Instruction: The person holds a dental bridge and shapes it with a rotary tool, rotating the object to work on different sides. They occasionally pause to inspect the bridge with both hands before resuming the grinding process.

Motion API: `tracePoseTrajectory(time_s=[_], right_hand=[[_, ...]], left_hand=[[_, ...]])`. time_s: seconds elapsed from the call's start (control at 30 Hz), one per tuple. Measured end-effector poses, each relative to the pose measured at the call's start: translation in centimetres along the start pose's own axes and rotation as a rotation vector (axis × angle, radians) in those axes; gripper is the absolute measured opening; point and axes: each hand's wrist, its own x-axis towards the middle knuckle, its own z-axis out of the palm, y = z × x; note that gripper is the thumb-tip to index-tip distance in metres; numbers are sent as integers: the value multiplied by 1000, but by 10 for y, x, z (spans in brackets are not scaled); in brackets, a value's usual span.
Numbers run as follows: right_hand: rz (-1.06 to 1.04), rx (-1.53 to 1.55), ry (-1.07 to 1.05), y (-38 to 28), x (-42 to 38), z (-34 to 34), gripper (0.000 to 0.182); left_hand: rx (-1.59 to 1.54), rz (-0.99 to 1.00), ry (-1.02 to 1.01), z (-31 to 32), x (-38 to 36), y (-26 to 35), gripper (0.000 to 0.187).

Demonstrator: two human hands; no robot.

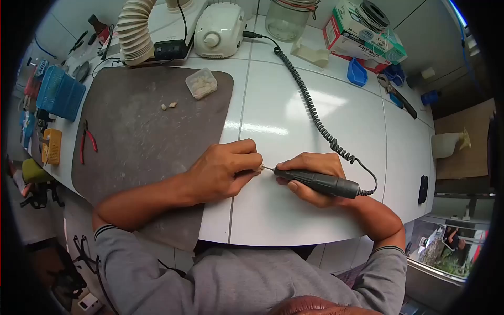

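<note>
Your left hand (228, 170) pinched a small piece (262, 167) at the tip of the black handpiece (317, 182) gripped in your right hand (315, 176), the hands slightly apart over the white tabletop (294, 220). The coiled cord (310, 102) arced beyond your right hand toward the white unit (219, 31). Leftward, the brown mat (142, 126) held a clear tub (201, 84), two fragments (168, 106) and red-handled pliers (87, 142).

"FAT", rest blurred; on the box (353, 44)

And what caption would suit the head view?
Right hand holds a corded handpiece to a tiny piece pinched in the left hand, over white tiles.
</note>
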Motion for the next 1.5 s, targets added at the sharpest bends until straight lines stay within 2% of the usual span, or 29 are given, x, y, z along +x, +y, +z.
tracePoseTrajectory(time_s=[0.57,0.67,1.5], right_hand=[[-44,24,71,4,-1,5,30],[0,-37,39,-3,2,2,30],[-32,23,36,6,-1,6,32]], left_hand=[[9,23,-5,0,0,-3,11],[-2,12,-10,0,-1,-3,11],[19,15,-28,-1,1,-1,13]])
